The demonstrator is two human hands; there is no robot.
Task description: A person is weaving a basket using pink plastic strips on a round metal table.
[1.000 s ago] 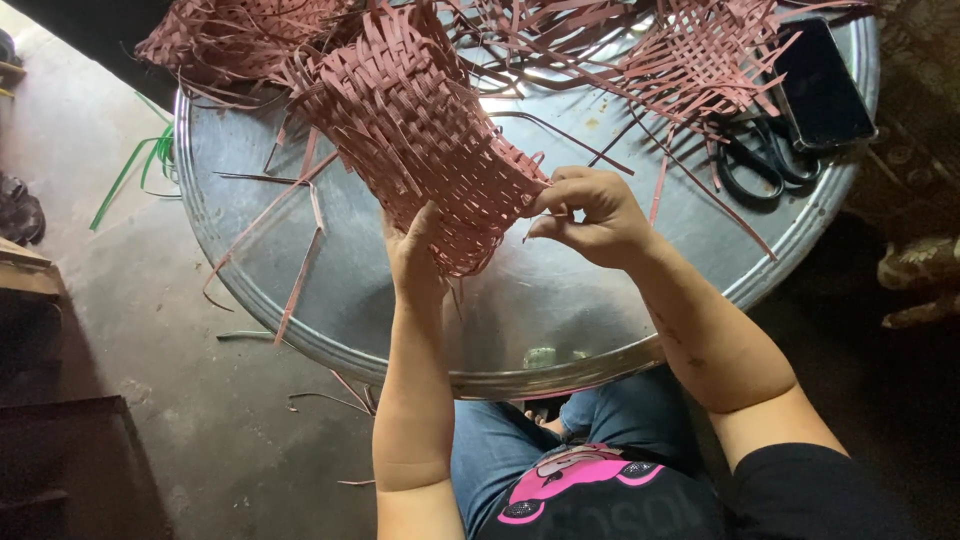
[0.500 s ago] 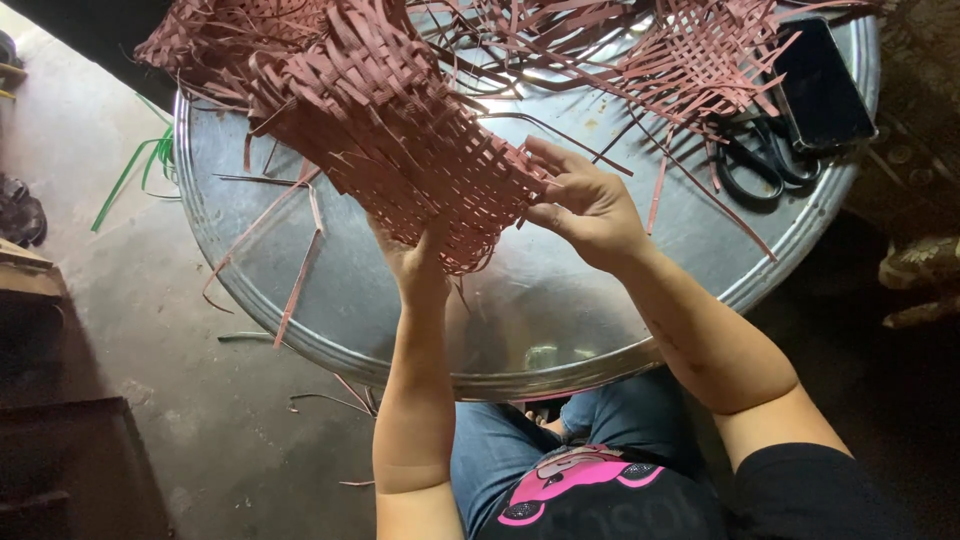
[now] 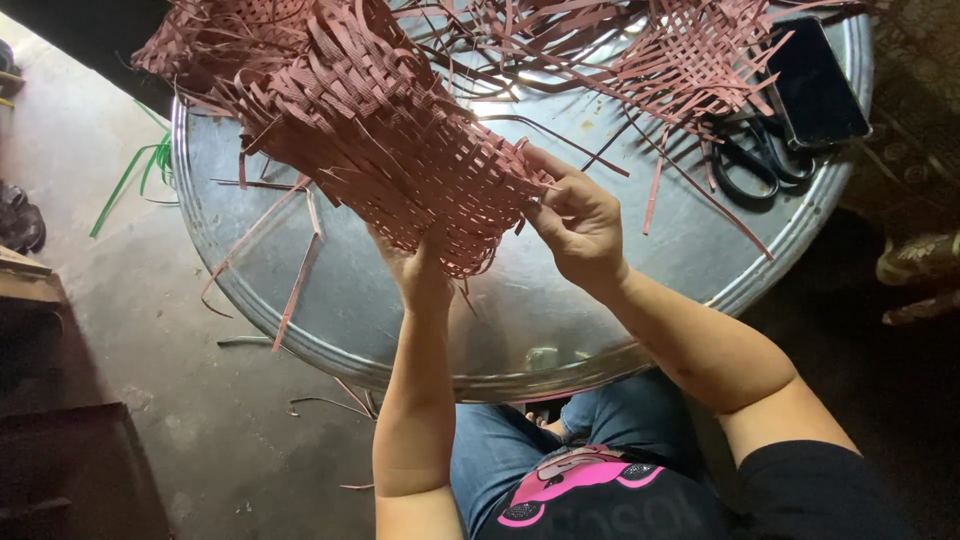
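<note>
The pink woven basket (image 3: 380, 140) was held up in the middle of the frame, over the round metal tray (image 3: 640, 270). It had been tipped further toward the upper left than before. It was propped from below by the left hand (image 3: 420, 270). A strip at its edge was pinched by the right hand (image 3: 575, 225). Scissors (image 3: 760, 165) lay at the upper right.
</note>
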